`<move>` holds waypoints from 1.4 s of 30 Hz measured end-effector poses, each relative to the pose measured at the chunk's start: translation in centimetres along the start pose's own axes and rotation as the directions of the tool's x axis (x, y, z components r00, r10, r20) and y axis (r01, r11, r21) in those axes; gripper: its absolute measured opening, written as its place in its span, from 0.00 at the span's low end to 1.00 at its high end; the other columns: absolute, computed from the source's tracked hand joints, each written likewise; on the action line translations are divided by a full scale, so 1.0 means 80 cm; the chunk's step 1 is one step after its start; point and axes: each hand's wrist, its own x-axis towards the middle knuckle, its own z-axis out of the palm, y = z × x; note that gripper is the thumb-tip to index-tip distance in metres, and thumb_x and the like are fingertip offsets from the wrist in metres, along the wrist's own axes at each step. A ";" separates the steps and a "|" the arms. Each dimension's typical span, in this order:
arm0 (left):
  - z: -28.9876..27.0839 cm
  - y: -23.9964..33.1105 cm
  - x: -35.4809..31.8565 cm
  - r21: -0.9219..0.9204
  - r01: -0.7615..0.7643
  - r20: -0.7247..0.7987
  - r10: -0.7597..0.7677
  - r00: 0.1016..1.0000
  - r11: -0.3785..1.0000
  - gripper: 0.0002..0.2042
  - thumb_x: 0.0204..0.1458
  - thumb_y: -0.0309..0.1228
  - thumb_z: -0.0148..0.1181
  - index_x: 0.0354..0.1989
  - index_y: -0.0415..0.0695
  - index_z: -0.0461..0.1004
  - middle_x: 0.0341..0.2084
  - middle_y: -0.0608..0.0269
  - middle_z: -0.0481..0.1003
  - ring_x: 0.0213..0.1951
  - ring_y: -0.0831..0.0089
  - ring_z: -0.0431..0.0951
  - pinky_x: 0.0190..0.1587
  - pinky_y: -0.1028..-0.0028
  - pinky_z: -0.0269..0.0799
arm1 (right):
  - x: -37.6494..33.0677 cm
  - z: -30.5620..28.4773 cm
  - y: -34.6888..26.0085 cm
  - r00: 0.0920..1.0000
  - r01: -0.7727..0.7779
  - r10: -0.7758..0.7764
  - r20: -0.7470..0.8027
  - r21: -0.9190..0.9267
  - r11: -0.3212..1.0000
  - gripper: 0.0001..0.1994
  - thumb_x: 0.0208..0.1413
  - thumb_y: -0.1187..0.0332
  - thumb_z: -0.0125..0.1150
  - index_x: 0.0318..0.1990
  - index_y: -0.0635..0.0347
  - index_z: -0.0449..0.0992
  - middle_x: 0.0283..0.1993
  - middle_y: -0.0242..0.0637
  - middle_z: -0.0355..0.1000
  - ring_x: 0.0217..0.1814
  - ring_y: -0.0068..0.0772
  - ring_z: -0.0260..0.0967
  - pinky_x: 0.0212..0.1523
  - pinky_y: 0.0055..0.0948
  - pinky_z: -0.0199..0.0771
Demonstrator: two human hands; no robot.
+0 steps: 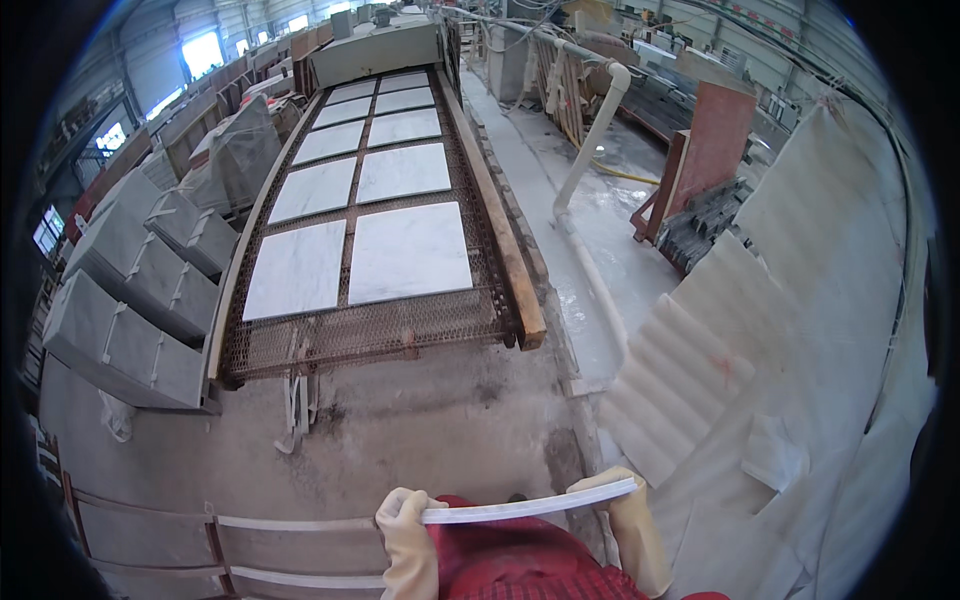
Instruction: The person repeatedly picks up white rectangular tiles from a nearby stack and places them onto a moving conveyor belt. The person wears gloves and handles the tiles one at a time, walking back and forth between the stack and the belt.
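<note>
A long narrow white strip (530, 509), of a material I cannot make out, is held level in front of my red clothing. Its left end is pinched in my left hand (404, 515), which wears a cream rubber glove. My right hand (622, 495), gloved the same way, grips the strip near its right end; part of those fingers is hidden behind it. Ahead, square white marble tiles (410, 250) lie in two rows on a mesh conveyor belt (400, 325). The belt's near end is apart from my hands, across a stretch of floor.
Strapped grey stone bundles (130, 335) stand left of the conveyor. At lower left, a low rack (213, 535) carries white strips. A white pipe (592, 140) and pale foam sheeting (680, 385) lie to the right. A grey machine housing (375, 52) spans the belt's far end.
</note>
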 end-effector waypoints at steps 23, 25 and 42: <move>0.031 0.110 0.402 0.024 0.021 -0.117 -0.018 0.993 0.999 0.08 0.47 0.25 0.53 0.18 0.39 0.67 0.15 0.55 0.75 0.18 0.73 0.70 0.27 0.73 0.67 | 0.309 0.280 -0.068 0.988 -0.145 0.150 0.034 -0.117 0.983 0.10 0.44 0.84 0.54 0.29 0.62 0.80 0.29 0.37 0.77 0.26 0.21 0.69 0.23 0.20 0.65; 0.036 0.113 0.421 0.029 0.034 -0.167 -0.029 0.986 0.999 0.10 0.48 0.27 0.54 0.17 0.39 0.67 0.15 0.56 0.74 0.18 0.73 0.68 0.27 0.72 0.65 | 0.338 0.293 -0.062 0.989 -0.139 0.142 0.041 -0.079 0.987 0.13 0.37 0.87 0.54 0.30 0.63 0.81 0.26 0.34 0.76 0.24 0.20 0.67 0.21 0.20 0.64; 0.068 0.136 0.519 0.307 0.291 -0.248 -0.219 0.944 0.906 0.14 0.54 0.40 0.52 0.28 0.41 0.71 0.25 0.66 0.68 0.29 0.74 0.64 0.35 0.67 0.61 | 0.437 0.341 -0.058 0.953 -0.301 0.290 -0.082 -0.187 0.935 0.20 0.29 0.90 0.45 0.33 0.65 0.74 0.26 0.39 0.72 0.24 0.35 0.68 0.19 0.32 0.64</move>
